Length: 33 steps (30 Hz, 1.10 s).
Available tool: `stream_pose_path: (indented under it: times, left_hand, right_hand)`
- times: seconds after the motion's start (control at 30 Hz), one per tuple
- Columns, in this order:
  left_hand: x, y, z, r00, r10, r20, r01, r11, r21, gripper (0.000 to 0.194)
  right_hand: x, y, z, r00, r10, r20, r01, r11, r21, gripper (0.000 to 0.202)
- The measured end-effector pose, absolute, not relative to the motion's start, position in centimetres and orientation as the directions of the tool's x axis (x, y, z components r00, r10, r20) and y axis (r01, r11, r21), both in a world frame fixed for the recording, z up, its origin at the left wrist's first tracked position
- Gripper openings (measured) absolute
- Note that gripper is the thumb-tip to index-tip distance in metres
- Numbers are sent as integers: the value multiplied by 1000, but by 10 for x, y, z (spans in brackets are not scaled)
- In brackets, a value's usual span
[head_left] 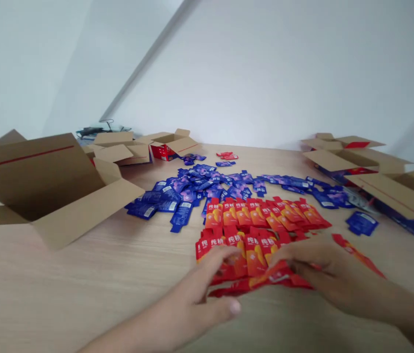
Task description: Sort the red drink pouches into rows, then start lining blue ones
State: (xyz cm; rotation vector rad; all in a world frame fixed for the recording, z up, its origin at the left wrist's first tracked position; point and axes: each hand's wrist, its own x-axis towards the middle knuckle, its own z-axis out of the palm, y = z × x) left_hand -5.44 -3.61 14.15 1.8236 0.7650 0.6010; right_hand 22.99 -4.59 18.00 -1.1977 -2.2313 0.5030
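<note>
Red sachets (255, 255) with orange pictures and white lettering lie in two overlapping rows on the table in front of me. My left hand (201, 294) is at the left end of the nearer row, thumb and fingers apart, fingertips over the sachets. A red sachet (278, 275) at the front edge of that row is pinched in my right hand (326, 274). More red packaging (357, 255) shows beyond the right hand, which partly covers the row's right end. Behind the rows, many blue sachets (207, 184) are spread in a loose heap.
A large open carton (78, 215) stands at the left, with smaller open cartons (113, 147) behind it. Several more open cartons (394, 196) line the right side. Far back lie a few red sachets (227, 156). A white wall (265, 73) bounds the wooden table (82, 289).
</note>
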Motion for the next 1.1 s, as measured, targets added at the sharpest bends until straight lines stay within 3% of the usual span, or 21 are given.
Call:
stream_pose_path:
  times: [0.13,0.33,0.43,0.53,0.6,0.7,0.8,0.97,1.1]
  left_hand:
    - [-9,-57,149,777,629,28,261,-362,895,26]
    - [21,-66,132,770,634,-63,351,-339,873,26]
    - [23,-66,126,754,655,-49,365,-356,860,26]
    - [17,-60,121,763,644,-50,394,-402,827,22]
    - [10,-49,115,725,689,-7,463,-479,746,26]
    - [-2,-23,98,640,741,203,544,-623,562,28]
    - [-5,1,73,644,710,283,594,-698,400,32]
    - [2,8,48,715,684,144,646,-726,237,34]
    - [5,2,47,724,673,151,647,-738,191,34]
  right_hand:
    - [234,-84,163,-451,865,219,621,481,-619,33]
    - [251,-114,126,-170,897,408,566,428,-705,30]
    - [248,-121,115,-162,927,338,537,370,-758,32]
    - [242,-119,112,-164,942,292,549,333,-766,17]
    - [242,-116,113,-119,913,389,579,382,-720,18]
    - [247,-107,114,-16,771,637,671,480,-564,28]
    - [250,-90,109,-87,598,797,735,579,-354,41]
    - [244,-59,69,-331,582,742,798,592,-108,41]
    - [235,-52,34,-397,653,645,826,560,-60,38]
